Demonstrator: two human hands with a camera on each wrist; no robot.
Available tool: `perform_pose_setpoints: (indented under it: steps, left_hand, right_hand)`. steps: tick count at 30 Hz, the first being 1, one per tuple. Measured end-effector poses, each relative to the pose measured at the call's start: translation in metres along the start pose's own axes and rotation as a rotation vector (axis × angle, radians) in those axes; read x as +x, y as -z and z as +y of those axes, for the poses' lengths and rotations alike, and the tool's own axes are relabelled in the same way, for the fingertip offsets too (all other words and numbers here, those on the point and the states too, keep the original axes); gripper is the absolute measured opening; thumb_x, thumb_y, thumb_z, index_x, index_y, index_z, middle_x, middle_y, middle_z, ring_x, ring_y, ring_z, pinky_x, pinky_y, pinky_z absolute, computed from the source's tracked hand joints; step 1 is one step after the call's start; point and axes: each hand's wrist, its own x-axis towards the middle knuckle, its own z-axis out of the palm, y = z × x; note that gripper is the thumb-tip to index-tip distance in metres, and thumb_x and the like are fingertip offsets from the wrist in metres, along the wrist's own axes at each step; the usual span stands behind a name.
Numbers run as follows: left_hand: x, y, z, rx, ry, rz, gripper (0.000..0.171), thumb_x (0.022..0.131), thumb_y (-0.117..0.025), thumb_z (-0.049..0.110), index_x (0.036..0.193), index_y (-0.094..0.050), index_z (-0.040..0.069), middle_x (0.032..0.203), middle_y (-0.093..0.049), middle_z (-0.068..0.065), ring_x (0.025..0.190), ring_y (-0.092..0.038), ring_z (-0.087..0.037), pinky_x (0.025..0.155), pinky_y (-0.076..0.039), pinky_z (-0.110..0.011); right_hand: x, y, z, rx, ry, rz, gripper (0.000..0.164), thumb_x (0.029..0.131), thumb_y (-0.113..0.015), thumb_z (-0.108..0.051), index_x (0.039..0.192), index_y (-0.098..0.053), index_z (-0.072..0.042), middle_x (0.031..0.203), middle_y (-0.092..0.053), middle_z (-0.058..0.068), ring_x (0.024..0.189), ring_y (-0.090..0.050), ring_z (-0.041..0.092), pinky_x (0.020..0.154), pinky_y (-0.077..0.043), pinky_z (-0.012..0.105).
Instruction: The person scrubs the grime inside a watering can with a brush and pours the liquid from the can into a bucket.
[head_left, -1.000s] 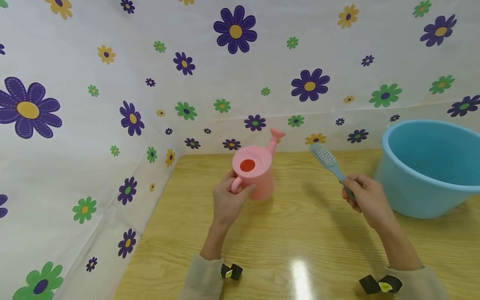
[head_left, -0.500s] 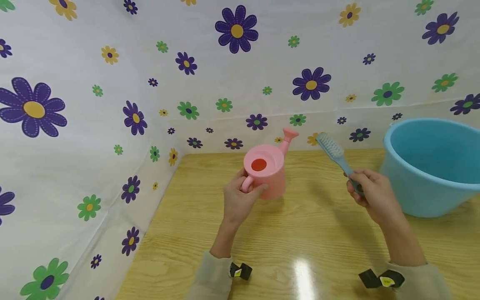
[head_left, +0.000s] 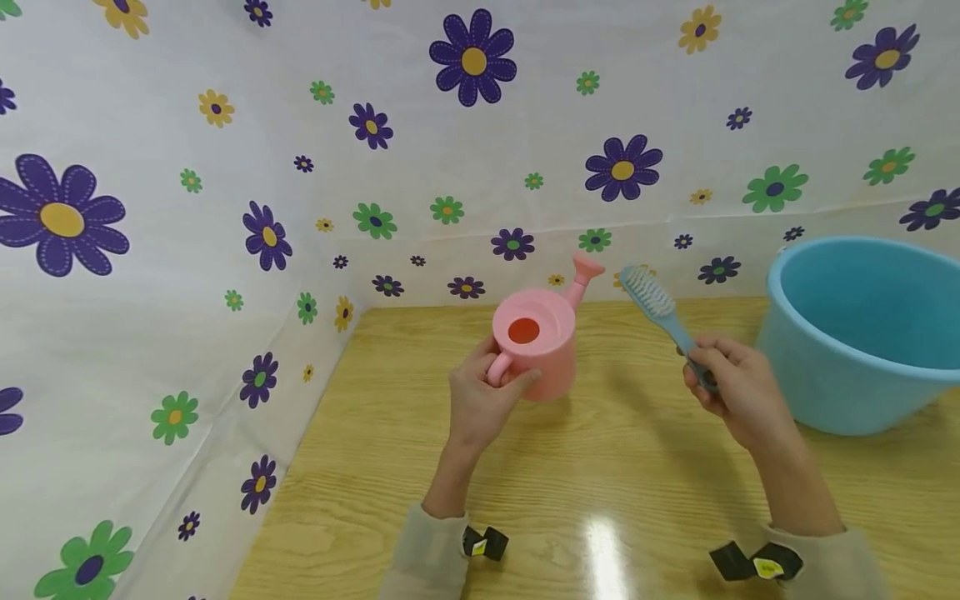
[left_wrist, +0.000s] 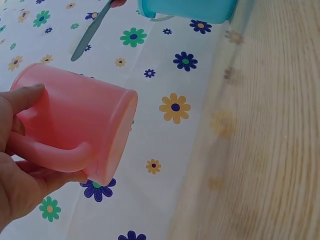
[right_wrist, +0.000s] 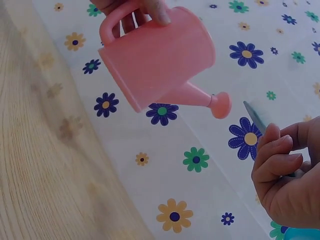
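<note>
My left hand [head_left: 483, 396] grips a pink watering can [head_left: 551, 371] by its handle, thumb against the side. In the left wrist view the can [left_wrist: 80, 110] shows its underside edge, held off the table. Its spout points back and right, towards the brush, and a red round patch shows within its top. My right hand [head_left: 738, 392] holds a blue brush [head_left: 677, 333] by the handle, its white bristles facing up. In the right wrist view the curled fingers of the right hand [right_wrist: 285, 170] hide most of the brush handle; the watering can [right_wrist: 160, 57] hangs opposite.
A large light-blue tub [head_left: 832, 375] stands on the wooden table [head_left: 375, 467] at the right, just beyond my right hand. White sheeting printed with flowers [head_left: 472, 150] rises behind the table and along its left side.
My left hand has carried the watering can to the right, closer to the brush. The brush rose slightly and shifted right, then came back left.
</note>
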Motion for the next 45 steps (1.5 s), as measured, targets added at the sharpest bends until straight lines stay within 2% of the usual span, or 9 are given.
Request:
perform_pose_setpoints:
  steps: [4, 12, 19, 25, 30, 35, 38, 41, 45]
  left_hand:
    - [-0.001, 0.000, 0.002, 0.012, -0.009, -0.013, 0.015, 0.079, -0.080, -0.002, 0.084, -0.069, -0.011, 0.135, -0.058, -0.025, 0.111, -0.062, -0.035, 0.094, -0.054, -0.033]
    - [-0.003, -0.003, 0.002, 0.008, 0.024, -0.023, 0.022, 0.079, -0.081, -0.002, 0.095, -0.070, -0.013, 0.137, -0.057, -0.024, 0.118, -0.060, -0.041, 0.098, -0.052, -0.041]
    - [-0.003, -0.007, 0.001, -0.018, 0.008, -0.033, 0.017, 0.078, -0.080, -0.006, 0.089, -0.069, -0.014, 0.135, -0.057, -0.028, 0.117, -0.059, -0.044, 0.097, -0.052, -0.044]
    - [-0.004, -0.010, 0.000, -0.006, -0.006, -0.039, 0.017, 0.078, -0.079, -0.006, 0.088, -0.069, -0.015, 0.133, -0.058, -0.028, 0.117, -0.060, -0.044, 0.097, -0.052, -0.043]
    - [-0.004, -0.013, -0.012, 0.019, -0.004, -0.054, 0.018, 0.078, -0.080, -0.005, 0.090, -0.070, -0.015, 0.135, -0.057, -0.029, 0.119, -0.059, -0.043, 0.096, -0.052, -0.046]
    - [-0.004, -0.016, -0.032, 0.029, -0.017, -0.054, 0.016, 0.077, -0.083, -0.001, 0.084, -0.071, -0.010, 0.137, -0.057, -0.021, 0.123, -0.060, -0.035, 0.096, -0.052, -0.044]
    - [-0.004, -0.016, -0.035, 0.040, -0.035, -0.060, 0.020, 0.078, -0.085, 0.005, 0.089, -0.074, -0.007, 0.137, -0.058, -0.016, 0.122, -0.060, -0.029, 0.096, -0.053, -0.039]
    - [-0.004, -0.017, -0.037, 0.039, -0.062, -0.068, 0.023, 0.078, -0.085, 0.010, 0.091, -0.074, -0.007, 0.137, -0.059, -0.016, 0.122, -0.061, -0.030, 0.096, -0.053, -0.039]
    - [-0.003, -0.018, -0.037, 0.058, -0.066, -0.074, 0.025, 0.080, -0.084, 0.011, 0.093, -0.074, -0.007, 0.138, -0.058, -0.015, 0.122, -0.060, -0.032, 0.095, -0.053, -0.038]
  right_hand:
    - [-0.003, 0.001, 0.000, -0.011, 0.006, -0.015, 0.016, 0.103, -0.054, -0.020, 0.098, -0.065, -0.010, 0.067, -0.059, -0.001, 0.051, -0.048, 0.007, 0.045, -0.038, 0.018]
    - [-0.010, -0.007, -0.002, -0.090, 0.037, -0.071, 0.018, 0.103, -0.055, -0.022, 0.101, -0.065, -0.007, 0.068, -0.059, 0.000, 0.052, -0.048, 0.008, 0.044, -0.037, 0.018]
    - [-0.013, -0.015, -0.005, -0.193, 0.034, -0.086, 0.017, 0.103, -0.056, -0.023, 0.102, -0.065, -0.010, 0.069, -0.060, -0.001, 0.053, -0.048, 0.008, 0.045, -0.038, 0.019]
    - [-0.015, -0.018, -0.003, -0.221, 0.088, -0.130, 0.016, 0.103, -0.055, -0.021, 0.102, -0.066, -0.009, 0.069, -0.060, -0.001, 0.053, -0.047, 0.008, 0.044, -0.037, 0.020]
    - [-0.015, -0.021, -0.001, -0.259, 0.168, -0.190, 0.015, 0.103, -0.055, -0.015, 0.101, -0.066, -0.005, 0.068, -0.059, 0.000, 0.050, -0.044, 0.009, 0.039, -0.032, 0.024]
    - [-0.016, -0.024, 0.000, -0.285, 0.183, -0.209, 0.015, 0.102, -0.056, -0.015, 0.100, -0.066, -0.003, 0.067, -0.058, 0.000, 0.049, -0.042, 0.008, 0.038, -0.028, 0.028]
    - [-0.016, -0.025, 0.001, -0.295, 0.184, -0.203, 0.016, 0.102, -0.056, -0.015, 0.099, -0.065, -0.002, 0.065, -0.057, 0.000, 0.048, -0.040, 0.007, 0.037, -0.026, 0.029]
    - [-0.017, -0.024, 0.000, -0.304, 0.177, -0.193, 0.018, 0.102, -0.056, -0.016, 0.100, -0.064, 0.000, 0.065, -0.056, 0.000, 0.048, -0.040, 0.007, 0.037, -0.026, 0.028]
    - [-0.018, -0.025, -0.005, -0.324, 0.146, -0.163, 0.024, 0.101, -0.058, -0.018, 0.103, -0.064, 0.005, 0.065, -0.057, 0.000, 0.050, -0.042, 0.008, 0.039, -0.031, 0.024]
